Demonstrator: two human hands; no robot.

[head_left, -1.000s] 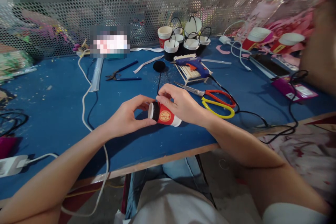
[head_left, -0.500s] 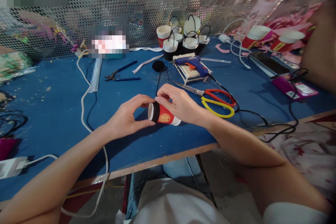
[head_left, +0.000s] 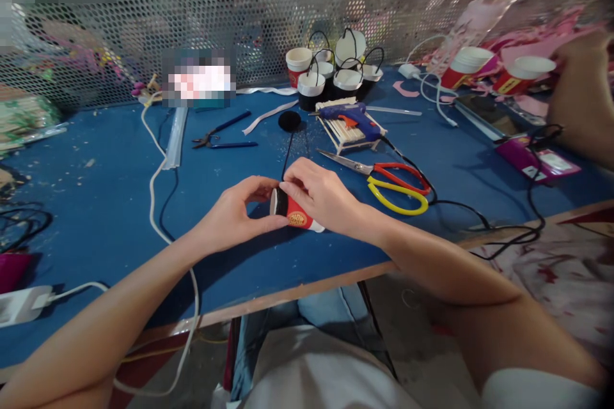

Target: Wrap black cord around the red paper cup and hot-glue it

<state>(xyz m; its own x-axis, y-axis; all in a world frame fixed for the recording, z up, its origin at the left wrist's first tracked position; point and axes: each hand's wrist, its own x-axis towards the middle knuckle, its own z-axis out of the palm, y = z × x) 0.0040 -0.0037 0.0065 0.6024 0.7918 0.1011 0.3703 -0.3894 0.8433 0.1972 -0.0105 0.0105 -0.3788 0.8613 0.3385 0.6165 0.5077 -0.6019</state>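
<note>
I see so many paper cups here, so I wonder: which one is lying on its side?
The red paper cup held between both hands; the cups at the table's back stand upright.

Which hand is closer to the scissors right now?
Right. The right hand sits on the paper cup just left of the scissors; the left hand is beyond the cup, farther away.

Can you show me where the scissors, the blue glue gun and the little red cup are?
scissors (head_left: 394,184): head view, on the red and yellow handles.
blue glue gun (head_left: 349,113): head view, on its blue body.
little red cup (head_left: 296,217): head view, on its red side between the two hands.
</note>
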